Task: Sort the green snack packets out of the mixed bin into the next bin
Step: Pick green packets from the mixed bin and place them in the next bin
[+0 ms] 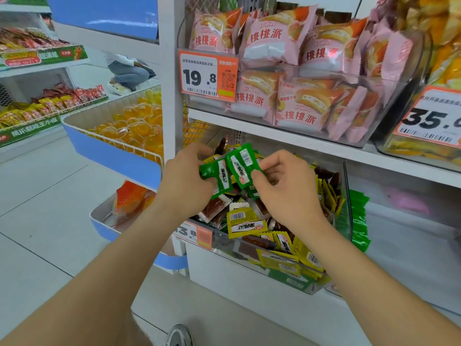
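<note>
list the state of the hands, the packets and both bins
held green packets, two, above the mixed bin, one in each hand
left hand, grips one
right hand, pinches the other
mixed bin, heaped with yellow packets and brown packets
next bin, green stack against its left wall

1. The white shelf unit (pixel 172 96) has an upper board (pixel 287 136) and a lower level beneath it.
2. On the upper board, to the left, sits a clear bin (pixel 324 71) of pink packets (pixel 272 43), with an orange price tag (pixel 208 76) on its front.
3. Just to its right stands another clear bin (pixel 389 146) of yellow packets, also tagged.
4. On the lower level, the mixed bin (pixel 287 275) holds yellow and brown packets.
5. The next bin (pixel 411 233), touching its right side, holds green packets (pixel 359 216) against its left wall.
</note>
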Action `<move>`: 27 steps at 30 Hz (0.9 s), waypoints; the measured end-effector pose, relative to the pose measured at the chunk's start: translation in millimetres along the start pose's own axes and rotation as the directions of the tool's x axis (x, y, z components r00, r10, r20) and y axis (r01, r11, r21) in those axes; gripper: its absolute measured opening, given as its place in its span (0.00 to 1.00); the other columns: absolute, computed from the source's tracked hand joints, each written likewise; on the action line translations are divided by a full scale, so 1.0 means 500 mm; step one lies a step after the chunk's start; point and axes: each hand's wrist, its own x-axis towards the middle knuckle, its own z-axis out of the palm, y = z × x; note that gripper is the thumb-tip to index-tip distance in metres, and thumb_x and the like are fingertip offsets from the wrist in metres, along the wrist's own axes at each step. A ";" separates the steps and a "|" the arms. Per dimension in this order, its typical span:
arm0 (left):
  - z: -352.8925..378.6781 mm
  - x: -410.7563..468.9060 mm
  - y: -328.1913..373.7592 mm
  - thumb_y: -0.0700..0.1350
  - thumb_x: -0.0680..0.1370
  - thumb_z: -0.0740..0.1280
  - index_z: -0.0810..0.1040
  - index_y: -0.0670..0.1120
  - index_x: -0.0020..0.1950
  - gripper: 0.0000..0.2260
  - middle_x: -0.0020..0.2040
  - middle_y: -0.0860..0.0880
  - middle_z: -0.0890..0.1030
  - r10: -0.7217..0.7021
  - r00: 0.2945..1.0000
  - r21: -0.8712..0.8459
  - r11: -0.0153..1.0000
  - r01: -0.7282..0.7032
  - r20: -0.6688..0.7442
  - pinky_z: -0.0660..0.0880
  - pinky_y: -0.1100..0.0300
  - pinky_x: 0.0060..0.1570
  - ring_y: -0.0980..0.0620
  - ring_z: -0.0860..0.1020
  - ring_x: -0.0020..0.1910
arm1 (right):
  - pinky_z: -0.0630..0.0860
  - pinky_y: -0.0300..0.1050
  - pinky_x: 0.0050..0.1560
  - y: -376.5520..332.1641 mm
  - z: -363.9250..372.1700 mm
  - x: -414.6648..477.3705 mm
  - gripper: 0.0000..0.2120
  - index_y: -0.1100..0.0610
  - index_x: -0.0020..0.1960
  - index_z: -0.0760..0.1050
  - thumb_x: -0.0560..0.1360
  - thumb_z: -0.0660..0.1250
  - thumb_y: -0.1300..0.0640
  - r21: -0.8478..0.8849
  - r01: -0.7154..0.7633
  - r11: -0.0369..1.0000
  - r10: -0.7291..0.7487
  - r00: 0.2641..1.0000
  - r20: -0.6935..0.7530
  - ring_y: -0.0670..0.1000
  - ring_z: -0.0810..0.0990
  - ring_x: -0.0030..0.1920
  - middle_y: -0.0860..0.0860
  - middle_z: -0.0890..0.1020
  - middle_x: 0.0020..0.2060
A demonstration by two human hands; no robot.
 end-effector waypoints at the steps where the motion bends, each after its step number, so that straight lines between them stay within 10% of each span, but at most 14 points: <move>1: 0.003 -0.002 0.008 0.38 0.76 0.74 0.77 0.53 0.64 0.20 0.54 0.51 0.85 -0.038 0.999 -0.145 0.989 0.041 0.026 0.85 0.47 0.47 0.49 0.85 0.50 | 0.83 0.41 0.43 -0.004 -0.006 -0.010 0.06 0.53 0.47 0.79 0.76 0.75 0.61 0.107 -0.047 0.993 0.048 0.999 -0.004 0.44 0.86 0.41 0.47 0.86 0.40; 6: 0.016 -0.023 0.062 0.38 0.81 0.70 0.81 0.45 0.63 0.11 0.50 0.44 0.88 -0.111 0.959 -0.643 0.721 0.258 0.260 0.85 0.50 0.51 0.44 0.87 0.50 | 0.85 0.47 0.39 -0.032 -0.017 -0.040 0.04 0.58 0.48 0.81 0.76 0.76 0.63 0.278 -0.219 0.935 0.207 0.976 0.071 0.50 0.88 0.36 0.53 0.87 0.36; 11: 0.028 -0.020 0.036 0.42 0.80 0.74 0.82 0.53 0.61 0.12 0.52 0.52 0.87 -0.038 0.998 -0.450 0.891 0.056 0.049 0.84 0.48 0.51 0.51 0.86 0.50 | 0.86 0.53 0.47 -0.016 -0.045 -0.023 0.03 0.54 0.49 0.85 0.79 0.73 0.56 -0.001 -0.069 0.998 0.068 0.990 0.124 0.47 0.87 0.34 0.48 0.87 0.35; 19: 0.023 -0.010 0.005 0.46 0.75 0.78 0.72 0.52 0.59 0.19 0.52 0.51 0.82 0.000 0.998 -0.133 0.991 -0.008 -0.064 0.83 0.56 0.37 0.52 0.85 0.45 | 0.64 0.59 0.68 0.046 -0.047 -0.007 0.25 0.42 0.72 0.74 0.77 0.69 0.37 -0.595 0.171 0.785 0.043 0.944 0.328 0.55 0.71 0.68 0.44 0.81 0.63; 24: 0.025 -0.010 0.003 0.47 0.73 0.81 0.80 0.53 0.59 0.18 0.46 0.55 0.85 0.018 0.999 -0.144 0.989 -0.024 -0.042 0.82 0.65 0.36 0.61 0.83 0.41 | 0.71 0.55 0.64 0.041 -0.051 0.007 0.15 0.44 0.57 0.80 0.72 0.78 0.47 -0.523 0.104 0.846 -0.058 0.993 0.103 0.50 0.79 0.58 0.40 0.83 0.50; 27: 0.028 -0.014 0.012 0.49 0.73 0.81 0.83 0.53 0.57 0.15 0.44 0.57 0.86 0.052 0.999 -0.163 0.985 -0.051 0.000 0.81 0.66 0.36 0.62 0.84 0.38 | 0.81 0.50 0.53 0.025 -0.053 0.000 0.08 0.48 0.47 0.80 0.74 0.79 0.51 -0.181 0.008 0.983 -0.020 0.998 -0.065 0.43 0.83 0.44 0.41 0.83 0.39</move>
